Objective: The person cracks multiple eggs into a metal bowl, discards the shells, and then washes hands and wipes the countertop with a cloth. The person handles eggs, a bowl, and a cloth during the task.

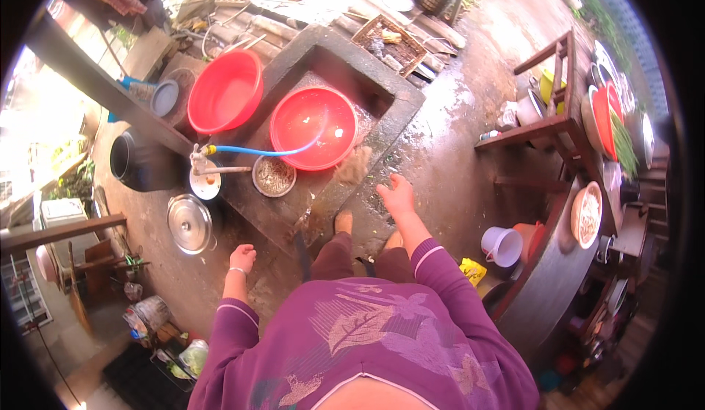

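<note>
My left hand (242, 258) hangs over the wet floor with its fingers loosely curled, near a round metal lid (189, 224); whether anything is inside it does not show. My right hand (397, 195) is held out with the fingers apart and holds nothing, beside the edge of a concrete wash basin (405, 98). In the basin stands a red plastic tub (314, 129) of water, with a blue hose (259, 151) running into it from a tap (198, 156). A second red tub (226, 91) is tilted at the basin's left rim. A bowl of small pale pieces (274, 177) sits below the hose.
A dark barrel (148, 159) stands at the left. At the right are a wooden rack (529, 134) with pots, a white bucket (502, 246) and a counter (551, 283) bearing a basket of pale food (587, 215). A wicker basket (390, 45) lies behind the wash basin.
</note>
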A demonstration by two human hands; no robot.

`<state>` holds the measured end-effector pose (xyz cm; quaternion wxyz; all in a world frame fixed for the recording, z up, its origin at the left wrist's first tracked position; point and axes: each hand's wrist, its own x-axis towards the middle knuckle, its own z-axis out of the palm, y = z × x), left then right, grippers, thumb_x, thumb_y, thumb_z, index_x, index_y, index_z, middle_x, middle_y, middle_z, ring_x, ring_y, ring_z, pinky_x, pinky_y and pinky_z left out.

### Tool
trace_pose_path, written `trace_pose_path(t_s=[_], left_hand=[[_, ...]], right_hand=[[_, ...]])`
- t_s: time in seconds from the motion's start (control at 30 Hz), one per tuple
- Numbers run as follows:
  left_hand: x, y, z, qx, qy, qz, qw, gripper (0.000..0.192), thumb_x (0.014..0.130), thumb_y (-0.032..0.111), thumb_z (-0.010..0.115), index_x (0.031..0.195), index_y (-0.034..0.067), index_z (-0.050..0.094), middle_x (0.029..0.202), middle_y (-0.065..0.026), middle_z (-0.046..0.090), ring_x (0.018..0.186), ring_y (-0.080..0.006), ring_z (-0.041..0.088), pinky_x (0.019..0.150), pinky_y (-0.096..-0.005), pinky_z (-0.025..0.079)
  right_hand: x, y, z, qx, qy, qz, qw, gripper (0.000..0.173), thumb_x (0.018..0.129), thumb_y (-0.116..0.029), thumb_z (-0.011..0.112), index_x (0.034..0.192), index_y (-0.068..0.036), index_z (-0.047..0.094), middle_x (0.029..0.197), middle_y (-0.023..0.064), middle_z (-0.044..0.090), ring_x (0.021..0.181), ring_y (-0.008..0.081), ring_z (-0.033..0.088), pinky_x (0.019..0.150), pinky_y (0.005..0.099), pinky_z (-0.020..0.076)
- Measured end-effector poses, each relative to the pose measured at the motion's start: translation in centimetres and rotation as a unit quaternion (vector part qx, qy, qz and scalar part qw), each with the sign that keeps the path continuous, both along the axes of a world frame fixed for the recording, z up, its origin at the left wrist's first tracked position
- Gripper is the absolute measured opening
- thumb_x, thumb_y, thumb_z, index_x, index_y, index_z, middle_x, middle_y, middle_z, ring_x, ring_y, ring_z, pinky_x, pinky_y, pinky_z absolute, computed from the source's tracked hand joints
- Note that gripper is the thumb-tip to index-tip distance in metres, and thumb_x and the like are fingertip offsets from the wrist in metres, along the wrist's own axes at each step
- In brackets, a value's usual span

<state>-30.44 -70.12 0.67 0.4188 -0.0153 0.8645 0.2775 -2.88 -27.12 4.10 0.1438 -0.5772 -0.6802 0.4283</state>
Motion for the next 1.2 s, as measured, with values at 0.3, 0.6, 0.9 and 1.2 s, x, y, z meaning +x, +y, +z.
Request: trace_pose_path(t_s=[0.3,0.6,0.9,1.2], left_hand=[[13.3,-1.7,-2.8,-0.044,-0.105,0.107,0.988,0.023,0.086,0.004,0.065,0.109,0.006,0.063,0.082,-0.0025,0.064,0.064,-0.0115,0.059,0.054,-0.0271,0.048],[16.8,13.5,-6.4,-0.023,-0.126,0.184,0.975,0.029,0.085,0.011,0.069,0.113,0.008,0.068,0.098,-0.0063,0.070,0.088,-0.0149,0.065,0.080,-0.0298,0.054],[14.2,32.2,-18.0,0.161,-0.139,0.076,0.974,0.032,0.090,0.011,0.066,0.120,0.006,0.064,0.111,-0.0095,0.066,0.096,-0.0165,0.065,0.085,-0.0300,0.053],[9.1,30.2,-29.1,0.300,-0.232,0.303,0.874,0.048,0.091,0.007,0.066,0.137,0.008,0.051,0.133,-0.0064,0.053,0.107,-0.0169,0.062,0.087,-0.0319,0.053]], right_hand=[[-0.5,2.5,-4.5,-0.175,-0.144,0.138,0.964,0.040,0.072,-0.022,0.074,0.109,-0.006,0.070,0.094,0.0140,0.072,0.090,0.0279,0.069,0.084,0.0375,0.0537],[-3.6,13.3,-13.5,-0.157,-0.266,0.350,0.884,0.044,0.075,-0.018,0.068,0.118,-0.008,0.067,0.108,0.0190,0.070,0.104,0.0337,0.066,0.092,0.0410,0.0515],[-14.4,24.9,-25.8,-0.051,-0.268,0.432,0.860,0.046,0.076,-0.020,0.070,0.121,-0.010,0.064,0.115,0.0190,0.067,0.108,0.0342,0.064,0.095,0.0420,0.0503],[-32.6,24.4,-45.5,0.007,-0.194,0.542,0.818,0.064,0.081,-0.028,0.069,0.140,-0.010,0.051,0.132,0.0174,0.059,0.121,0.0310,0.058,0.104,0.0367,0.0455]])
